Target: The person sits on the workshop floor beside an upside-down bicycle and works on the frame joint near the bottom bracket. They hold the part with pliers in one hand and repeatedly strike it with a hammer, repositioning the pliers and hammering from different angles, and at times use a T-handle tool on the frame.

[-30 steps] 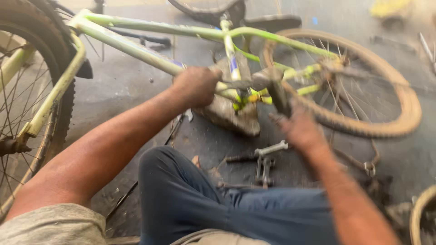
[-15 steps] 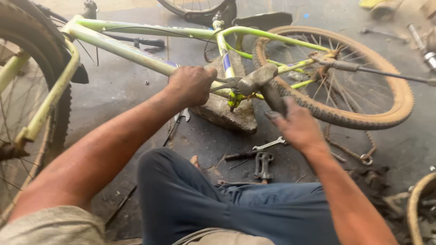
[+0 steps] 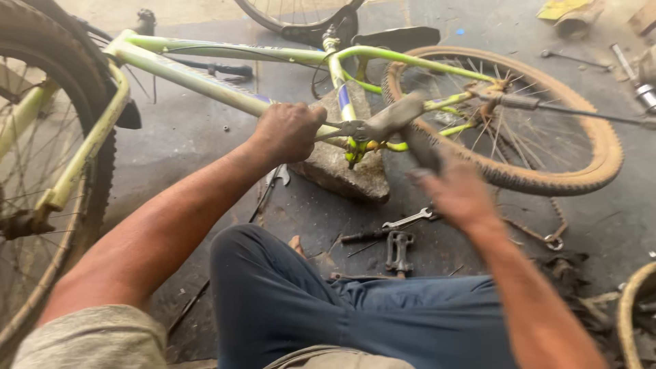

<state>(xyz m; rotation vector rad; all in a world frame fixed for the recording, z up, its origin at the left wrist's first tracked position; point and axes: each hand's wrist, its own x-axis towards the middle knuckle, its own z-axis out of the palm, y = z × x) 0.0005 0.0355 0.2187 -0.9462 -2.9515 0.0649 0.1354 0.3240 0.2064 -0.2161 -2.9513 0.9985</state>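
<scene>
A lime-green bike [image 3: 198,72] lies on its side on the grey floor [image 3: 191,150], its bottom bracket resting on a rough stone [image 3: 342,171].

The left hand [image 3: 290,130] sits just left of the stone, fist shut around the handle of a pliers-like tool [image 3: 342,128] whose head reaches to the frame above the stone.

The right hand [image 3: 458,191] is just right of the stone, blurred; its fingers [image 3: 427,174] curl near a dark handle [image 3: 420,147] that rises to a grey head [image 3: 396,116] above the stone, like a hammer. Whether the fingers truly grip it cannot be told.

The rear wheel [image 3: 581,171], with a dusty tan tyre, lies right of the stone. The front wheel [image 3: 41,171] stands far left of it.

Below the stone, on the floor, lie a wrench [image 3: 408,220] and a dark forked tool [image 3: 398,249], near the person's blue-trousered knee [image 3: 273,287].
</scene>
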